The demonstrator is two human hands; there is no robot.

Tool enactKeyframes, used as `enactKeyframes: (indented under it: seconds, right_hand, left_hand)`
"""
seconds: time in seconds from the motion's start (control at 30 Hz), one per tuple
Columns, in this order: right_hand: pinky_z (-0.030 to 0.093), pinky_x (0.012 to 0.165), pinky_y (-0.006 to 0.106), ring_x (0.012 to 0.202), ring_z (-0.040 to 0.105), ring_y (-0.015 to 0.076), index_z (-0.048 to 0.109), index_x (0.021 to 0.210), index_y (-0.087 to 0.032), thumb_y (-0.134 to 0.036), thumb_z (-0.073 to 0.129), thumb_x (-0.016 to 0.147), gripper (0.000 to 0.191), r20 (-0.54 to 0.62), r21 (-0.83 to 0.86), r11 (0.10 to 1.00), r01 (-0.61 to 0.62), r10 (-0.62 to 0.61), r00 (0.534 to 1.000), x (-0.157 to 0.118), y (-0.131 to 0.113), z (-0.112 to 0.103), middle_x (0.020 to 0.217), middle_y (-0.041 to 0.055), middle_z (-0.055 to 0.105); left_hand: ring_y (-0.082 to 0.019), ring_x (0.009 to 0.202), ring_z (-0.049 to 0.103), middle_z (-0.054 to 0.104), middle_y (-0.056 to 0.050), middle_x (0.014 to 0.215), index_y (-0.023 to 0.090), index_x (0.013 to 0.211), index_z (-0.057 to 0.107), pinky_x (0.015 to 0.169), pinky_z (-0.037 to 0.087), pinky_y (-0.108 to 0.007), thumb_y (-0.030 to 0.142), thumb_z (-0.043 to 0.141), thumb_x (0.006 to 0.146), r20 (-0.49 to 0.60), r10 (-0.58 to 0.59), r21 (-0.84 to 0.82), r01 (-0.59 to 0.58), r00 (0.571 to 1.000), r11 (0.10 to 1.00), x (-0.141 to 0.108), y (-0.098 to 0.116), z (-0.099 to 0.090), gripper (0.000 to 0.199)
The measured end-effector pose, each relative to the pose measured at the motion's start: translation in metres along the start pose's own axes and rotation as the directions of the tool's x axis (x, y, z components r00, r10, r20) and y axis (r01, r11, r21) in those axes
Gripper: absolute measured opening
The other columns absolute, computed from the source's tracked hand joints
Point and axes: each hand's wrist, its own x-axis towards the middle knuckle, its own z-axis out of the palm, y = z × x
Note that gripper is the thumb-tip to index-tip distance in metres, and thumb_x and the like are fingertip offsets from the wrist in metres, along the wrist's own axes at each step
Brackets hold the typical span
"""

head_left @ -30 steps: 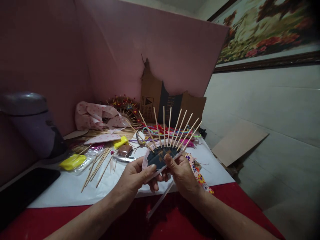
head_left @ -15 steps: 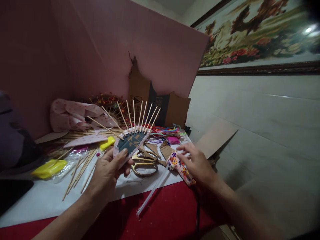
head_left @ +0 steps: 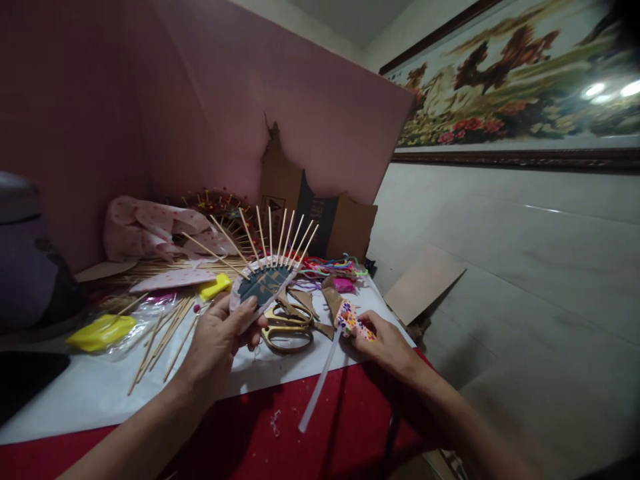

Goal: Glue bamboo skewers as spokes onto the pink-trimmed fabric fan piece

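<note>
My left hand (head_left: pixel 220 333) pinches the lower edge of a dark oval piece (head_left: pixel 264 287) with a pale pink rim. Thin wooden sticks (head_left: pixel 271 233) fan upward from its top edge. My right hand (head_left: pixel 383 340) is closed round a flower-patterned glue gun (head_left: pixel 349 319). A clear glue stick (head_left: pixel 320 387) juts from the gun toward the front, over the red cloth. Gold-handled scissors (head_left: pixel 289 328) lie between my hands, next to torn bits of brown cardboard (head_left: pixel 304 300).
Loose sticks (head_left: pixel 163 340), yellow packets (head_left: pixel 103 332) and pink fabric (head_left: pixel 145 227) are at the left. Colourful pipe cleaners (head_left: pixel 330 265) and a pink packet (head_left: pixel 344 285) lie behind the scissors. Cut cardboard (head_left: pixel 350 227) stands at the back. A dark flat object (head_left: pixel 30 380) sits front left.
My right hand has come down and closed round the glue gun, whose glue stick has swung a little to the right. The left hand still holds the oval piece. The view has shifted slightly.
</note>
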Motion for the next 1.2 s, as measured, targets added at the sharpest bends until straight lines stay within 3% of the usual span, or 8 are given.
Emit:
enactKeyframes:
  seconds: [0.17, 0.47, 0.63, 0.73, 0.87, 1.0, 1.07, 1.2]
  right_hand:
    - [0.033, 0.052, 0.024, 0.057, 0.049, 0.0149, 0.054, 0.086, -0.019, -0.031, 0.058, 0.069, 0.021, -0.069, 0.136, 0.990, -0.033, 0.043, 0.997, 0.002, 0.000, -0.004, 0.067, -0.0014, 0.058]
    - [0.032, 0.051, 0.021, 0.056, 0.046, 0.0113, 0.051, 0.074, -0.018, -0.022, 0.064, 0.060, 0.020, 0.027, 0.424, 0.902, -0.082, 0.078, 0.997, 0.013, 0.005, 0.003, 0.062, -0.0050, 0.053]
    - [0.033, 0.044, 0.019, 0.046, 0.045, 0.0089, 0.050, 0.075, -0.018, -0.025, 0.064, 0.062, 0.020, 0.113, 0.517, 0.844, -0.145, 0.100, 0.988, 0.015, -0.004, -0.003, 0.056, -0.0065, 0.053]
    - [0.037, 0.043, 0.019, 0.049, 0.051, 0.0104, 0.051, 0.081, -0.018, -0.031, 0.063, 0.067, 0.022, 0.076, 0.581, 0.801, -0.141, 0.119, 0.990, 0.012, -0.011, -0.010, 0.062, -0.0038, 0.057]
    - [0.027, 0.032, 0.015, 0.035, 0.037, 0.0060, 0.054, 0.081, -0.016, -0.041, 0.056, 0.076, 0.025, 0.051, 0.790, 0.598, -0.135, 0.155, 0.987, 0.003, -0.017, -0.016, 0.051, -0.0052, 0.050]
    - [0.016, 0.030, 0.013, 0.036, 0.027, 0.0024, 0.054, 0.073, -0.017, -0.034, 0.063, 0.074, 0.020, 0.110, 0.920, 0.356, -0.161, 0.159, 0.981, -0.014, -0.029, -0.015, 0.056, -0.0057, 0.046]
    - [0.018, 0.034, 0.014, 0.038, 0.030, 0.0026, 0.055, 0.072, -0.016, -0.030, 0.069, 0.070, 0.019, 0.126, 0.911, 0.376, -0.169, 0.137, 0.983, -0.024, -0.037, -0.014, 0.054, -0.0063, 0.042]
    - [0.023, 0.039, 0.019, 0.040, 0.033, 0.0060, 0.052, 0.057, -0.015, -0.035, 0.067, 0.072, 0.029, 0.227, 0.766, 0.609, -0.207, 0.045, 0.973, -0.037, -0.053, -0.013, 0.045, -0.0047, 0.039]
  left_hand:
    - [-0.007, 0.041, 0.047, 0.061, 0.001, 0.056, 0.015, 0.068, 0.052, 0.041, 0.035, -0.019, 0.031, 0.065, 0.070, 0.030, -0.018, 0.012, 0.018, 0.999, 1.000, -0.001, -0.001, -0.001, 0.021]
    - [-0.006, 0.040, 0.045, 0.060, 0.002, 0.057, 0.015, 0.067, 0.052, 0.040, 0.035, -0.019, 0.032, 0.062, 0.073, 0.056, -0.046, 0.040, 0.044, 0.997, 0.998, 0.002, -0.007, -0.003, 0.020]
    - [-0.006, 0.038, 0.046, 0.061, 0.001, 0.055, 0.015, 0.066, 0.053, 0.039, 0.034, -0.018, 0.032, 0.065, 0.069, 0.032, -0.059, 0.018, 0.058, 0.998, 0.998, 0.003, -0.007, -0.003, 0.022]
    - [-0.007, 0.037, 0.046, 0.061, 0.000, 0.055, 0.015, 0.067, 0.052, 0.038, 0.034, -0.019, 0.033, 0.066, 0.068, 0.036, -0.072, 0.023, 0.072, 0.997, 0.997, 0.005, -0.009, -0.004, 0.023]
    - [-0.008, 0.036, 0.047, 0.061, 0.001, 0.053, 0.016, 0.068, 0.052, 0.037, 0.033, -0.019, 0.036, 0.066, 0.068, 0.083, -0.130, 0.063, 0.125, 0.988, 0.990, 0.006, -0.014, -0.006, 0.024]
    - [-0.007, 0.037, 0.047, 0.061, 0.001, 0.055, 0.017, 0.070, 0.051, 0.039, 0.031, -0.018, 0.037, 0.062, 0.072, 0.148, -0.163, 0.114, 0.147, 0.976, 0.983, 0.003, -0.018, -0.006, 0.023]
    - [-0.008, 0.039, 0.048, 0.061, 0.001, 0.057, 0.017, 0.071, 0.051, 0.040, 0.031, -0.019, 0.038, 0.060, 0.074, 0.218, -0.169, 0.128, 0.143, 0.961, 0.981, 0.001, -0.019, -0.004, 0.022]
    - [-0.009, 0.041, 0.048, 0.060, 0.000, 0.061, 0.018, 0.072, 0.052, 0.042, 0.034, -0.022, 0.037, 0.058, 0.075, 0.332, -0.179, 0.153, 0.135, 0.926, 0.979, -0.005, -0.019, 0.002, 0.020]
